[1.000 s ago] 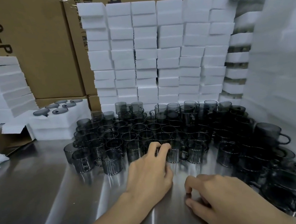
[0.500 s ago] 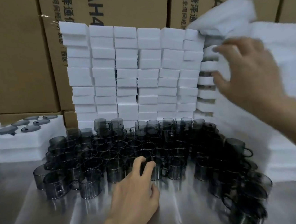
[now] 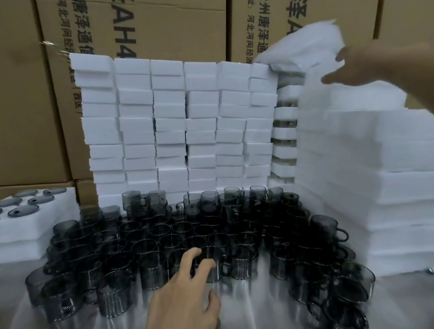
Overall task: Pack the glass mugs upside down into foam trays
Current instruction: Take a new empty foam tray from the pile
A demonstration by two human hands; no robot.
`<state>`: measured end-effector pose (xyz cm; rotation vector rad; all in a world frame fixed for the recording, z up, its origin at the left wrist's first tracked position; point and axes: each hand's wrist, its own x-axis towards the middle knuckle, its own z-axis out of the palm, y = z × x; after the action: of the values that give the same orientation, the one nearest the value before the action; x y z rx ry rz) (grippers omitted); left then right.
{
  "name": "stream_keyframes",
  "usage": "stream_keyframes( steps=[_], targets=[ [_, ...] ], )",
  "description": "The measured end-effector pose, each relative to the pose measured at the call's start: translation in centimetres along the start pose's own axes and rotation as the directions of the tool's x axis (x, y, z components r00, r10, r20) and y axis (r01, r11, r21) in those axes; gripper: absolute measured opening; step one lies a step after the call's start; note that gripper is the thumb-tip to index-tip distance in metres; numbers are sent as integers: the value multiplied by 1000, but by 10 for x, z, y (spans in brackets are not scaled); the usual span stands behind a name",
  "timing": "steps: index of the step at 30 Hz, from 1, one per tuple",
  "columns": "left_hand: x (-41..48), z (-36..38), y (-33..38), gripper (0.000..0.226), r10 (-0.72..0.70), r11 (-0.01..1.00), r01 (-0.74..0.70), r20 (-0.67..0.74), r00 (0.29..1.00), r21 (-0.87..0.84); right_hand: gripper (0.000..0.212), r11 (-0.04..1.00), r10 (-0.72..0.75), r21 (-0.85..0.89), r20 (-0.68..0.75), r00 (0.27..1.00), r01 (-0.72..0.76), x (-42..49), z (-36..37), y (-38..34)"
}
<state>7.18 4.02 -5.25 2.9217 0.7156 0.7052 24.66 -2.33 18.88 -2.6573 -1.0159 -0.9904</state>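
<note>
Left hand (image 3: 182, 308) low, palm down, fingers loosely spread and reaching forward. Right hand (image 3: 352, 69) up high on an outstretched arm, thumb splayed away from the fingers, kinda blurry.

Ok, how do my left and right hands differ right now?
The left hand is low, touching a front-row mug; the right hand is up high at the top foam tray of the right stack. The left hand shows its back; the right hand is seen side-on. Both are bare.
</note>
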Motion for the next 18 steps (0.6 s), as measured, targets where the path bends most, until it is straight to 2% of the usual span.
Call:
stream_keyframes(
  steps=[1, 2, 3, 4, 6, 7, 8, 10, 12, 15, 18],
  targets=[
    [0, 0, 0, 41, 0, 1000, 0, -4, 1000, 0, 82, 996, -61, -74, -62, 996, 57, 23, -40, 117],
    [0, 1, 0, 40, 1, 1000, -1, -7, 1000, 2, 81, 992, 110, 59, -21, 994, -109, 79, -56, 186],
    [0, 2, -1, 40, 3, 1000, -3, -8, 1000, 3, 79, 979, 195, -69, 40, 980, -192, 81, -55, 191],
    [0, 2, -1, 39, 5, 1000, -5, -7, 1000, 2, 77, 957, 287, -41, 33, 957, -286, 91, -67, 208],
    [1, 3, -1, 37, 9, 1000, -9, -3, 1000, -4, 75, 965, 233, -90, -133, 963, -246, 96, -60, 205],
    [1, 4, -1, 36, 11, 1000, -11, -1, 1000, -8, 78, 976, 190, -77, -162, 968, -205, 106, -47, 211],
    [2, 4, -1, 36, 14, 1000, -14, 1, 1000, -10, 82, 978, 183, -66, -169, 969, -196, 108, -48, 215],
    [2, 3, 0, 35, 16, 1000, -16, 7, 1000, -10, 87, 974, 216, -56, -66, 974, -219, 112, -51, 222],
    [2, 2, 1, 33, 14, 1000, -14, 7, 1000, -6, 86, 982, 181, -53, -54, 982, -184, 113, -43, 222],
    [2, 2, 0, 32, 14, 1000, -14, 8, 1000, 8, 74, 979, 153, -114, -145, 978, -170, 118, -36, 228],
    [2, 1, 1, 32, 5, 1000, -6, 13, 1000, 26, 50, 980, 167, -70, -211, 963, -185, 117, -39, 227]
  ],
)
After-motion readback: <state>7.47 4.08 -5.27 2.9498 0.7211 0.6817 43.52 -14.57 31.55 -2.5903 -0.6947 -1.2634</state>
